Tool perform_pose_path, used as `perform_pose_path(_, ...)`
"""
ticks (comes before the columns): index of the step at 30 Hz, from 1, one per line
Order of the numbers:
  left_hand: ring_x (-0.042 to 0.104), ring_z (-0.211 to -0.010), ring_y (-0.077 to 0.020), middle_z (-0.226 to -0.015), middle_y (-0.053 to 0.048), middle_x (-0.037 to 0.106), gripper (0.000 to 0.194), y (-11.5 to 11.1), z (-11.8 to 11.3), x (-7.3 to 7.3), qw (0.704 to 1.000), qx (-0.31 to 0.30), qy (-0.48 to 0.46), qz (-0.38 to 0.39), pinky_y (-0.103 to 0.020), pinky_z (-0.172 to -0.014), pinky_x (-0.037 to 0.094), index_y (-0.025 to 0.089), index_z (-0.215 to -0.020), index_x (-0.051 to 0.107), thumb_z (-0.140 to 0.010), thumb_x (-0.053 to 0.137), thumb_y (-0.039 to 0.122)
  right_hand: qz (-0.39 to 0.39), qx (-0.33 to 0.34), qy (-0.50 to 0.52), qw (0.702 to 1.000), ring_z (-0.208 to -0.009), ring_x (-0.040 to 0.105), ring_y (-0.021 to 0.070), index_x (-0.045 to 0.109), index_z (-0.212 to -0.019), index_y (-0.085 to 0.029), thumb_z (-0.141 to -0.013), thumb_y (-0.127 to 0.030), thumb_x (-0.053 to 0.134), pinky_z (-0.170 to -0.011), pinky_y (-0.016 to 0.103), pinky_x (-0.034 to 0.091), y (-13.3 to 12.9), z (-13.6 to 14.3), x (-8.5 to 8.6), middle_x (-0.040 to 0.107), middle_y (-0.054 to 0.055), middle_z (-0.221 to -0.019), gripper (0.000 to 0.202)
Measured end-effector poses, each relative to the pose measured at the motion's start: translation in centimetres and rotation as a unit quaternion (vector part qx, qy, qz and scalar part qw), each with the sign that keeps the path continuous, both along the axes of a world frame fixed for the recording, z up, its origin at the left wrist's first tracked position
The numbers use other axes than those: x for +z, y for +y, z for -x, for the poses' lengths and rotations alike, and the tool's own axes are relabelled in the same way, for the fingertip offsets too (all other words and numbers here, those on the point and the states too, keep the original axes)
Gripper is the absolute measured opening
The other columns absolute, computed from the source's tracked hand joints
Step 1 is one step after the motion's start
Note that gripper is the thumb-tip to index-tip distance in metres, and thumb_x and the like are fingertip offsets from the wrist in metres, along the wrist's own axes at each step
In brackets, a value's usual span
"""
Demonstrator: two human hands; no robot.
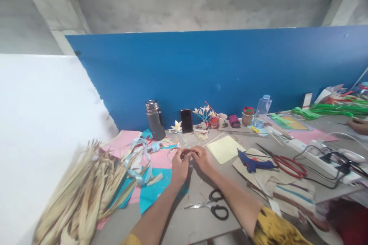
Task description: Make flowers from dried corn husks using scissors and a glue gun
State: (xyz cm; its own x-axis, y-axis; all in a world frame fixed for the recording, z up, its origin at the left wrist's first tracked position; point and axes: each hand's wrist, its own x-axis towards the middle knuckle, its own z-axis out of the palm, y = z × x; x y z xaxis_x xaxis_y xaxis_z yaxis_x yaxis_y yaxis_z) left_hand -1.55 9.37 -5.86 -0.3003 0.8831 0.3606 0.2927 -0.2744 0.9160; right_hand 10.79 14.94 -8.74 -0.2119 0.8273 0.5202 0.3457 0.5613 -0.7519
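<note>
My left hand (180, 166) and my right hand (200, 157) meet above the middle of the table, fingertips pinched close together. Between them rises the thin, pale stem of a craft flower (177, 126) with cream, husk-like petals, leaning to the left. The fingers cover the lower part of the stem. A light loop of ribbon or strip curves beside my left fingers. Black-handled scissors (211, 205) lie partly open below my right hand, near my forearm. A pale yellow sheet (225, 149) lies to the right of my right hand.
Dried corn husks (86, 195) heap at left beside light-blue ribbon (146, 160). A flask (155, 120), phone (186, 121), flower bunch (204, 113) and plastic bottle (262, 111) line the back. At right are a blue glue gun (255, 162), red-handled scissors (289, 165), a power strip (313, 157) and another person's hand (358, 126).
</note>
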Motion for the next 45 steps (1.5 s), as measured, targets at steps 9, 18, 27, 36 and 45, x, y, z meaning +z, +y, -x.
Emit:
perform_pose_path(9,0.063,-0.075,-0.0205,-0.079,-0.006,0.068,0.018,0.5,0.6,-0.4,1.000,0.005,0.009,-0.025,-0.033,-0.073,0.050,0.017,-0.080,0.067,-0.078,0.065,0.035,0.007,0.022,-0.002,1.000,-0.081,0.064,0.0189,0.078,-0.086,-0.019,-0.088,-0.018,0.060,-0.077,0.027,0.045,-0.1,0.2,-0.2,0.073,0.006,-0.081,0.018)
perform_pose_path(18,0.059,-0.068,-0.0180,-0.072,-0.002,0.062,0.013,-0.5,0.9,1.5,0.994,0.070,0.071,-0.032,-0.030,-0.068,0.048,0.020,-0.073,0.059,-0.078,0.061,0.032,0.050,0.040,-0.033,0.997,-0.079,0.064,0.0186,0.076,-0.083,-0.019,-0.081,-0.015,0.063,-0.077,0.027,0.045,-1.0,0.2,0.6,0.074,0.005,-0.084,0.015)
perform_pose_path(27,0.061,-0.059,-0.0155,-0.065,0.002,0.064,0.008,0.6,3.4,9.0,0.989,0.014,0.145,0.004,-0.026,-0.062,0.047,0.020,-0.077,0.061,-0.080,0.061,0.027,0.141,0.016,-0.080,0.987,-0.058,0.058,0.0132,0.065,-0.088,-0.021,-0.097,-0.022,0.041,-0.061,0.022,0.036,-1.5,-0.3,1.3,0.063,-0.003,-0.057,0.025)
perform_pose_path(36,0.057,-0.047,-0.0130,-0.050,0.004,0.058,0.016,12.7,-0.6,4.8,0.982,-0.043,0.156,0.099,-0.024,-0.057,0.044,0.019,-0.065,0.056,-0.069,0.057,0.004,0.146,-0.059,-0.111,0.981,-0.069,0.064,0.0167,0.069,-0.075,-0.019,-0.088,-0.015,0.052,-0.061,0.025,0.033,-1.7,-0.4,2.3,0.075,0.005,-0.077,0.022)
perform_pose_path(45,0.064,-0.050,-0.0151,-0.051,0.002,0.059,0.015,15.2,-1.8,0.8,0.983,-0.046,0.088,0.152,-0.022,-0.048,0.047,0.019,-0.070,0.053,-0.075,0.056,0.005,0.209,-0.085,-0.074,0.971,-0.061,0.064,0.0149,0.072,-0.072,-0.021,-0.082,-0.018,0.055,-0.055,0.024,0.033,-1.2,-0.6,2.6,0.073,0.001,-0.067,0.020)
